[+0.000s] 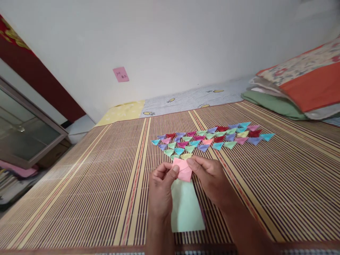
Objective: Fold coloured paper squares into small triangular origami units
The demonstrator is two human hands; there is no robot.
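Observation:
Between my two hands is a small piece of folded pink paper (pixel 184 173), with crease lines across it. My left hand (pixel 162 180) pinches its left edge, thumb on top. The upper right corner is pinched by my right hand (pixel 208 173), also thumb on top. Beneath and nearer to me lies a pale green sheet of paper (pixel 186 209), with a darker edge along its right side. Just beyond my hands, several rows of small folded paper triangles (pixel 195 143) in blue, red, pink, green, yellow and purple are spread on the striped mat.
A striped bamboo mat (pixel 106 184) covers the bed surface. Folded bedding (pixel 297 85) is stacked at the far right. A pink note (pixel 120 74) is on the white wall (pixel 172 42). At the left stands a glass-fronted cabinet (pixel 23 120).

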